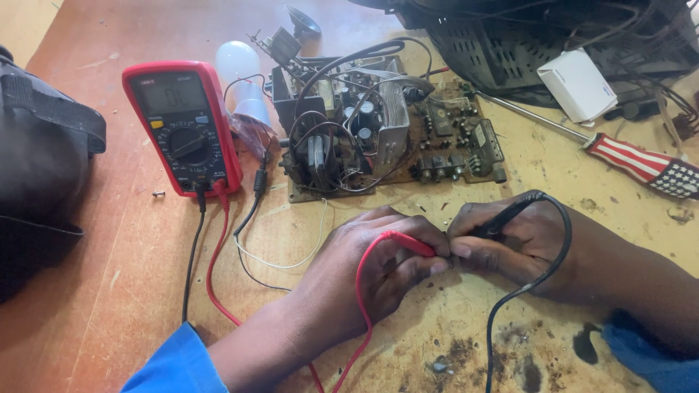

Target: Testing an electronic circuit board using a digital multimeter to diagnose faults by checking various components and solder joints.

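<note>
My left hand grips a red test probe, whose red lead loops back toward a red multimeter lying at the left of the bench. In my right hand is a black test probe, with its black lead curving round the hand and down. The two probe tips meet between my fingertips, just in front of a circuit board crowded with wires, capacitors and a metal heat sink. Whether something small is pinched between the tips is hidden by my fingers.
A white light bulb lies behind the meter. At the left edge sits a dark bag. A screwdriver with a striped handle, a white box and a black plastic casing are at the back right. The wooden benchtop is stained.
</note>
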